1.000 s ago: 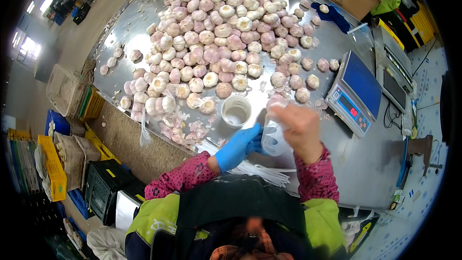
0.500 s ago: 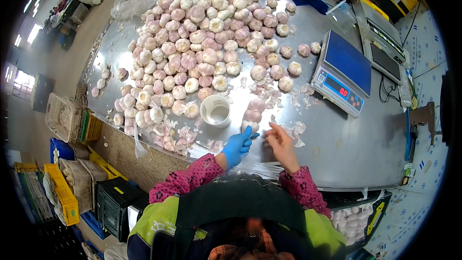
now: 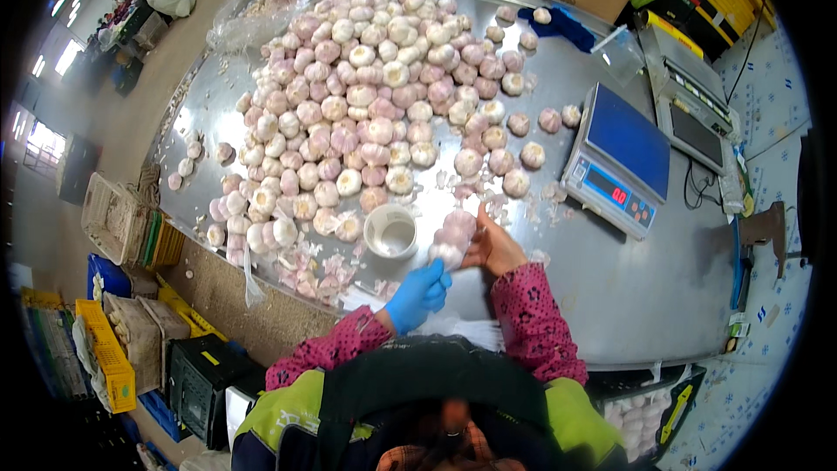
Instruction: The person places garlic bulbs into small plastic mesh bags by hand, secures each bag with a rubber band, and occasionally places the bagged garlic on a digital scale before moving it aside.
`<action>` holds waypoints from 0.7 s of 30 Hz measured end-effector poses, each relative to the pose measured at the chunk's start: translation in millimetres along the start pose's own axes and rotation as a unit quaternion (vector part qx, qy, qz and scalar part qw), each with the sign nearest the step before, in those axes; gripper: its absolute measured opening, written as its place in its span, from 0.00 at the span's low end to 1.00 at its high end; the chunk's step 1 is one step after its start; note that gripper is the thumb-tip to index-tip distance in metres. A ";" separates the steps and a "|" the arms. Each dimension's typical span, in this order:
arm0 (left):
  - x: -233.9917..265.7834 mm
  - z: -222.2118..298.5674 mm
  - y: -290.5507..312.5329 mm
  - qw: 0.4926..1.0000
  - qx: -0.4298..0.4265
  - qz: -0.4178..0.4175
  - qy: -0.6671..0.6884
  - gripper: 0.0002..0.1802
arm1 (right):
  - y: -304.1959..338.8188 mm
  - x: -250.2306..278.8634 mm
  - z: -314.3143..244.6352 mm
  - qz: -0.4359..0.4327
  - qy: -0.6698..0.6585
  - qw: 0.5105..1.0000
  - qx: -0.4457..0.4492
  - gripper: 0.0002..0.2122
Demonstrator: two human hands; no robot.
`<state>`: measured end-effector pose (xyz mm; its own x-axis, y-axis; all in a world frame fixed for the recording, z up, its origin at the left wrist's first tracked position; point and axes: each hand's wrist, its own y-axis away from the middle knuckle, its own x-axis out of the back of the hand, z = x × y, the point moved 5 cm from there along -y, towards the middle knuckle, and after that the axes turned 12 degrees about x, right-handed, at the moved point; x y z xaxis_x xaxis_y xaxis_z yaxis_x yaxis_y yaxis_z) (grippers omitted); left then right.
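A short row of pale pink garlic bulbs, apparently in a thin clear net or sleeve, lies on the metal table in front of me. My left hand, in a blue glove, is closed at the row's near end. My bare right hand curls against the row's right side, thumb and fingers around the near bulbs; some fingertips are hidden. Just left of the row stands a white plastic tub, with no garlic visible in it. Under my wrists lies a stack of white strips.
A large heap of garlic covers the table's left and middle. Loose skins lie at the near edge. On the right stand a blue-topped scale and another weighing device. Crates are stacked at lower left.
My right hand has moved from hovering apart to the right side of the garlic row. My left hand and the near end of the row have shifted slightly toward me.
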<state>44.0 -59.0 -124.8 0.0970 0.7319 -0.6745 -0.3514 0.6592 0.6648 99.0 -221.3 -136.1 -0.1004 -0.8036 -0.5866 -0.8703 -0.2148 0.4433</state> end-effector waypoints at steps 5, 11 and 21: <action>0.5 0.8 6.5 0.999 -0.006 0.001 -0.047 0.24 | 5.9 -23.8 7.9 0.045 -0.112 0.991 0.051 0.20; -9.7 2.5 6.4 0.992 -0.017 0.003 -0.125 0.24 | 6.9 -29.4 -9.4 0.040 -0.186 0.978 0.081 0.18; -9.3 -4.3 2.2 0.989 -0.006 0.035 -0.143 0.25 | -6.9 -35.8 -7.4 0.051 -0.082 0.984 0.147 0.12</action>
<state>38.3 -65.1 -118.4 0.3309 0.7960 -0.5067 -0.3769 0.6038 0.7024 112.2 -195.2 -113.2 -0.2504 -0.7077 -0.6606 -0.9511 0.0523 0.3044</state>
